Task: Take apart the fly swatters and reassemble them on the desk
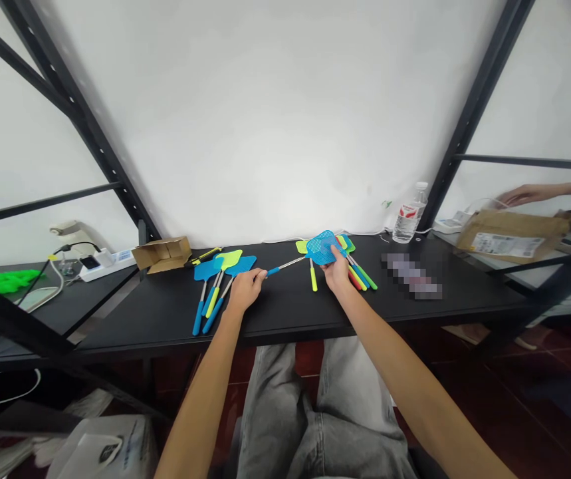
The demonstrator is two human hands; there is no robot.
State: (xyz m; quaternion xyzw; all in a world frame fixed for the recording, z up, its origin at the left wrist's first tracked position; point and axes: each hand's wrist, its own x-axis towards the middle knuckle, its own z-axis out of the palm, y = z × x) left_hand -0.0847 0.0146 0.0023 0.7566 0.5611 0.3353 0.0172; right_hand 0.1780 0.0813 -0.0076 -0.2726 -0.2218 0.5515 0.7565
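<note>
Between my two hands a blue fly swatter (321, 247) is held above the black table. My left hand (248, 288) is closed round its blue handle, and my right hand (336, 269) grips its perforated head, thumb on top. The thin metal shaft shows between them. Left of my left hand lies a group of fly swatters (206, 269) with blue and yellow-green heads, handles toward me. Behind and beside my right hand is another pile of fly swatters (359, 274) with green, blue, red and yellow handles, partly hidden. One yellow-handled swatter (314, 276) lies under the held one.
An open cardboard box (162, 255) and a yellow-black cutter (206, 256) stand at the back left of the table (275, 313). A water bottle (409, 214) stands back right, near a blurred patch (412, 275). Another person's hand (527, 195) is over a brown parcel (504, 234). Black metal posts flank the table.
</note>
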